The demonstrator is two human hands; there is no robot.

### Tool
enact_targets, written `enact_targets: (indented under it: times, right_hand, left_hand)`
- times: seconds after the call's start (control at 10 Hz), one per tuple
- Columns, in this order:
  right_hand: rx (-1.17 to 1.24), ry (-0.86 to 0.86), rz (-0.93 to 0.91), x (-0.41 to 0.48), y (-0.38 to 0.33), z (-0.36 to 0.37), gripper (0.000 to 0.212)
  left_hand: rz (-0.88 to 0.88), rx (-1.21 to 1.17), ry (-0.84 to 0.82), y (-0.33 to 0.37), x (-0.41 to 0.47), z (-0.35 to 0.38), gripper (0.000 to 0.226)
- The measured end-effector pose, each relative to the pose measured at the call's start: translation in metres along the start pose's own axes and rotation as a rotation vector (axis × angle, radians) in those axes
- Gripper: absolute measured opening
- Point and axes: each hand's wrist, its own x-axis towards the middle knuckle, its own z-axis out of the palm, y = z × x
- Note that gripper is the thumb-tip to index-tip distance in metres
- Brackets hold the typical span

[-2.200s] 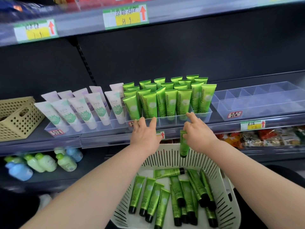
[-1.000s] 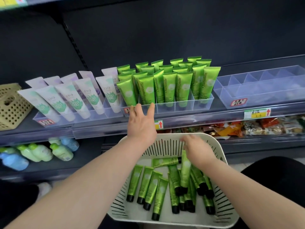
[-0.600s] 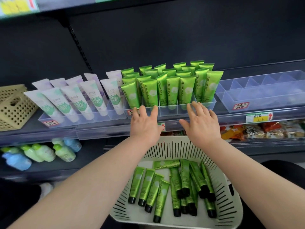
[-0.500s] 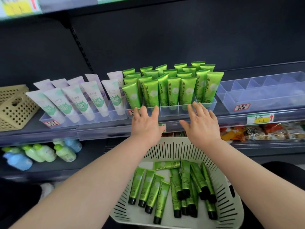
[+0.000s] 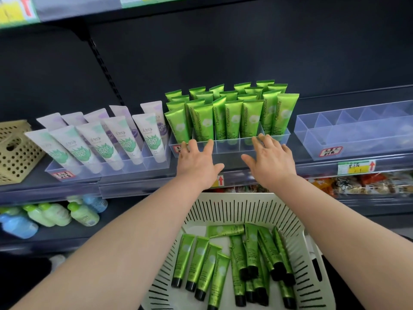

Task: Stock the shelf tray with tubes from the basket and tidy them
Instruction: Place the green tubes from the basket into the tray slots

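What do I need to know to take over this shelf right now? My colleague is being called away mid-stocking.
Left hand: open, empty, straight fingers at the front wall of the clear plastic shelf tray.
Right hand: open, empty, fingertips at the same wall, further right.
Done: rows of glossy green Chamomile tubes stand in the tray, crimped ends up; the leftmost lean.
White slotted plastic basket, below the shelf: about a dozen loose green tubes lie inside.
Left: probably square the tray, straighten the leaners, then add basket tubes if rear slots have room, which I cannot tell.
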Motion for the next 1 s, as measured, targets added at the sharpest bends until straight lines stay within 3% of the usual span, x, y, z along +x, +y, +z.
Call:
enact_targets:
  times: [1.0]
  right_hand:
    - [-0.010,-0.036,0.007,0.085,0.005,0.004,0.064]
  left_hand:
    - [-0.011,-0.029,0.038,0.002,0.087,-0.001,0.073]
